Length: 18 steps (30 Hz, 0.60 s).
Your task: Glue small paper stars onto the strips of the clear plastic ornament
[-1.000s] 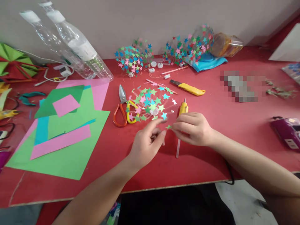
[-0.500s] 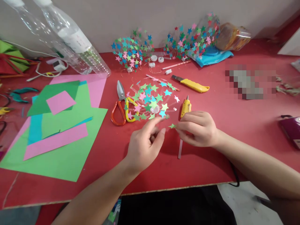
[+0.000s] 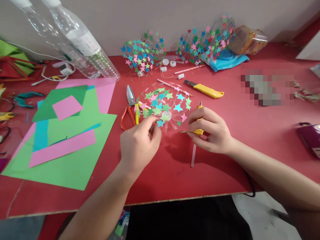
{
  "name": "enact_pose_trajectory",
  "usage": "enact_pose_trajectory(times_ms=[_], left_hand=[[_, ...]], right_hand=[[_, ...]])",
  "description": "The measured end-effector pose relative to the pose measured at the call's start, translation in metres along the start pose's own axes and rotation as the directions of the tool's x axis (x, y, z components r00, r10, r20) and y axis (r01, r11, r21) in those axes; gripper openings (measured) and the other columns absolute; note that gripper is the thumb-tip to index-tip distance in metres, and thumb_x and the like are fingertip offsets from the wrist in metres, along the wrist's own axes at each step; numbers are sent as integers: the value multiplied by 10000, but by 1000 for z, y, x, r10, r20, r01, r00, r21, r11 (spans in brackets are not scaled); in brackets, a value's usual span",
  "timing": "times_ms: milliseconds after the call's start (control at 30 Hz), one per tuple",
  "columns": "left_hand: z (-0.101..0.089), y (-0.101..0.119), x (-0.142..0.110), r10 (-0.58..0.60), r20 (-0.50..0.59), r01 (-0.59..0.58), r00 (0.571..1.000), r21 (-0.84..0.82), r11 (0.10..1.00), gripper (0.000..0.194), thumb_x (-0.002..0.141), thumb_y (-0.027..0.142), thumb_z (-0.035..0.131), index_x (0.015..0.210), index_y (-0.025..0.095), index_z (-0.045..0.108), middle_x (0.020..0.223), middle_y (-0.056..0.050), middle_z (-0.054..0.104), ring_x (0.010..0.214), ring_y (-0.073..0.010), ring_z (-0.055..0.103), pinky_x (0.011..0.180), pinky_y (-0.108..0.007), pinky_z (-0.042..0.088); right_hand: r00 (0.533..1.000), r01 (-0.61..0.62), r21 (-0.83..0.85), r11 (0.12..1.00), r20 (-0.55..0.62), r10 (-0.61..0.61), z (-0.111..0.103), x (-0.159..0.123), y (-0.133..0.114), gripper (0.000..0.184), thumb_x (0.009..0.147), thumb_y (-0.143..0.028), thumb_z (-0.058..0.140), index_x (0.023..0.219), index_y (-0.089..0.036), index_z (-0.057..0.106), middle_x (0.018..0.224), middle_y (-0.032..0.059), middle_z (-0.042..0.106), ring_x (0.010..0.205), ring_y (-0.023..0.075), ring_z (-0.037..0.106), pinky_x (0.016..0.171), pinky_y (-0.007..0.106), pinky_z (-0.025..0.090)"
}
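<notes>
A clear plastic dome (image 3: 172,124) dotted with green, blue and pink paper stars lies in front of me. My left hand (image 3: 141,136) is closed at its near left edge, thumb and forefinger pinched there. To the right of it, my right hand (image 3: 210,131) pinches a small green paper star (image 3: 184,131), seen nearly edge-on. Beneath the right hand lies a yellow glue gun (image 3: 199,132), partly covered, with a translucent glue stick (image 3: 193,156) pointing toward me. Scissors (image 3: 130,96) with red and yellow handles lie left of the dome, partly behind my left hand.
A yellow utility knife (image 3: 208,90) and pencils (image 3: 188,69) lie beyond the dome. Star-covered clear balls (image 3: 140,56) stand by the wall. Colored paper sheets (image 3: 67,176) and plastic bottles (image 3: 85,43) are on the left. A blue packet (image 3: 225,61) lies at the back.
My left hand has moved left and closed at the dome's edge. The dome's stars have shifted, as if it was turned. My right hand has tilted the green star edge-on.
</notes>
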<state>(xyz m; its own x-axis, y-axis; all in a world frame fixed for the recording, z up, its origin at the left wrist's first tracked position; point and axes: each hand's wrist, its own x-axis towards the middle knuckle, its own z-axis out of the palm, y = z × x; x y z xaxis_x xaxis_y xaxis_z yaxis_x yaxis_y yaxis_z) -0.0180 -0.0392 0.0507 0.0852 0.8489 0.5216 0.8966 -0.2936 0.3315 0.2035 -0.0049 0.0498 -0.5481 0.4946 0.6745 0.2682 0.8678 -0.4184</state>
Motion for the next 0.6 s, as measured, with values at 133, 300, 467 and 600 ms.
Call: enact_pose_trajectory(times_ms=[133,300,467,600], left_hand=[[-8,3,-2,-7,-47,5,999,-56,998,234,759,97,556,954,166,664,528,58,584,450,-89,516,500,-206,392],[-22,15,-8,56,-52,-69,997,-314,947,161,800,111,568,925,169,653,506,82,551,376,-48,406,438,-179,360],[-18,23,-9,35,162,17,986,-313,950,285,839,122,534,1086,107,677,479,90,457,393,-53,377,464,-191,361],[-14,24,-8,-6,288,129,958,-413,902,301,864,144,512,1115,106,674,467,97,411,391,-54,361,451,-194,344]], right_hand=[[999,26,-3,1000,26,-25,3,-1,-2,134,804,-74,577,849,-197,549,910,60,566,813,158,547,709,320,500],[995,96,-128,987,13,-95,7,-2,-6,134,810,-67,603,868,-182,565,881,60,570,761,146,513,667,305,474],[985,173,-260,950,42,-167,8,-2,-6,128,820,-85,629,861,-189,565,863,49,567,725,140,471,621,290,445],[986,167,-269,949,49,-160,9,-2,-4,124,831,-93,624,875,-191,562,848,39,563,729,139,464,625,286,448]])
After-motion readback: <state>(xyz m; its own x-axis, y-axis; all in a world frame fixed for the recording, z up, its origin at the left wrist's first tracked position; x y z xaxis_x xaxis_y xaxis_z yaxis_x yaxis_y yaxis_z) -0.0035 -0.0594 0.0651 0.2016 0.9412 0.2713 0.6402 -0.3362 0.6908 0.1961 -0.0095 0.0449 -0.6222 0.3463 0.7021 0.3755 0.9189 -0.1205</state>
